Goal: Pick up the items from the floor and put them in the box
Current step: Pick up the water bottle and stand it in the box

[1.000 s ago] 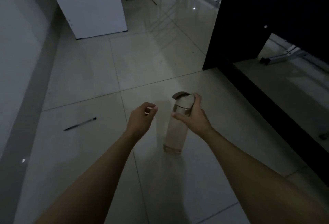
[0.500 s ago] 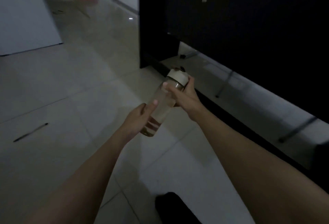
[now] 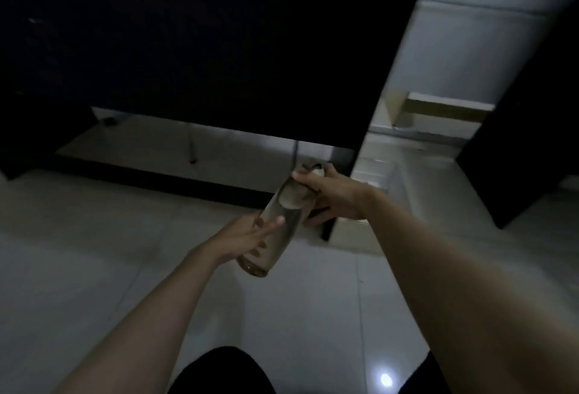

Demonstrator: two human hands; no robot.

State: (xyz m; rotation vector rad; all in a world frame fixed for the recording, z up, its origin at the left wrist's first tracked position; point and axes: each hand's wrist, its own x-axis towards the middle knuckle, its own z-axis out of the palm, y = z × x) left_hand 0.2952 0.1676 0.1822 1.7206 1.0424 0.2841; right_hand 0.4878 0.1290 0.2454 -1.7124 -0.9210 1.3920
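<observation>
A big black panel (image 3: 203,49) is filling the upper half of your view, with thin metal legs (image 3: 191,146) showing in the lit gap under its lower edge. A second dark block (image 3: 532,143) is standing at the right, and between the two a pale wall (image 3: 470,49) is showing, with a cardboard box (image 3: 438,110) low against it. Another box edge (image 3: 354,234), pale cardboard, is sitting on the floor just beyond your right wrist; the picture is too dim and blurred for you to tell how deep it is or what is in it.

You are holding the bottle (image 3: 275,230) up off the floor in both hands, tilted, cap end away from you and base toward you. Your right hand (image 3: 332,196) is clamped around the neck and cap, fingers wrapped over the top. Your left hand (image 3: 247,237) is cupping the lower body from the left, fingers loosely curled against the clear wall, thumb lying across it. The bottle is hanging just this side of the near box edge, not over it as far as you can tell.

Pale glossy tiles (image 3: 94,252) are lying under you, a small light spot (image 3: 386,379) reflecting near your dark-clad knees (image 3: 219,371) at the bottom.
</observation>
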